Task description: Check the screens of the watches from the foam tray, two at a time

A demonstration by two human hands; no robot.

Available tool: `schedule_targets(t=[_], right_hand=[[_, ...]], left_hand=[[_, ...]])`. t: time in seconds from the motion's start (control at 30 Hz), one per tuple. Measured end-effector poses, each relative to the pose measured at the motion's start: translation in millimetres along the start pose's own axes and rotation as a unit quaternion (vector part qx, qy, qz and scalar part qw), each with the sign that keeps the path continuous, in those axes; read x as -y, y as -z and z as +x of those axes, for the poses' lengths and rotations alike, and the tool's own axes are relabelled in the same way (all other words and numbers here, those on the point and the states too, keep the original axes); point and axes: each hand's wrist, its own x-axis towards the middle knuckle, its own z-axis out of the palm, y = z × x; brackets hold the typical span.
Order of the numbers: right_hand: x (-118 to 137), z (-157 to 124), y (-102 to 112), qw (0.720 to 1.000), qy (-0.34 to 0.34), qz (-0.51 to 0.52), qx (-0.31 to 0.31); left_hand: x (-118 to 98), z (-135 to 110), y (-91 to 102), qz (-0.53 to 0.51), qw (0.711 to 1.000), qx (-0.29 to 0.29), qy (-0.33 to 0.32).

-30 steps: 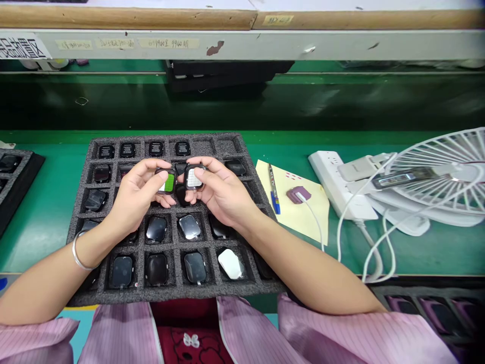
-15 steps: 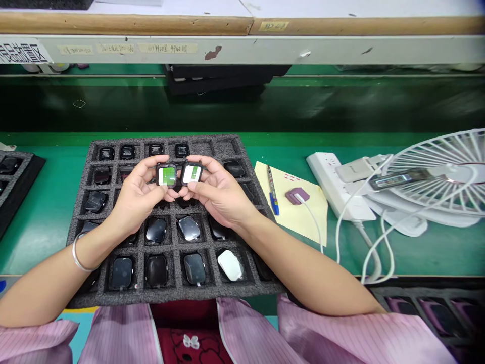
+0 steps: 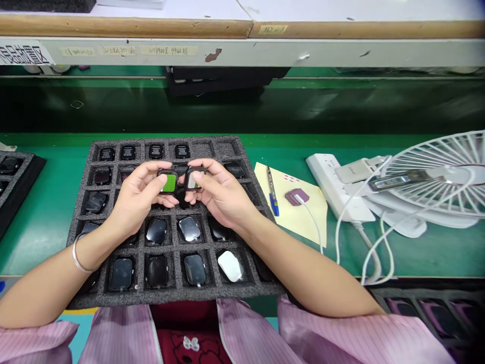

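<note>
My left hand (image 3: 142, 189) grips a black square smartwatch (image 3: 168, 183) with a lit, mostly green screen, its thumb on the screen's upper left. A second smartwatch (image 3: 192, 179), its screen pale grey, is held in my right hand (image 3: 220, 194), with the thumb across the glass. Both watches are side by side, faces up, above a dark foam tray (image 3: 172, 263). Strapless watch bodies lie in many of the tray's pockets, among them a white-faced one (image 3: 230, 266) near the front. My fingers hide some middle pockets.
On the right are a yellow sheet (image 3: 314, 217) with a pen (image 3: 273, 192) and a purple charger block (image 3: 297, 197), a white power strip (image 3: 337, 187) with looping cables, and a white fan (image 3: 450, 172). Another foam tray (image 3: 26, 177) lies left. A shelf edge (image 3: 235, 50) crosses above.
Both watches have moved slightly lower and tilted. My thumbs have shifted up onto the screens. The right screen has turned from white and green to pale grey; the left now shows more green.
</note>
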Motion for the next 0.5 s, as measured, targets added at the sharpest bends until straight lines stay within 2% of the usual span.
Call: schedule_targets(t=[0.5], right_hand=[[-3.8,1.2,2.8,0.999,0.033,-0.015,0.013]], left_hand=[[4.0,0.7,-0.5,-0.013,1.0,0.023,-0.015]])
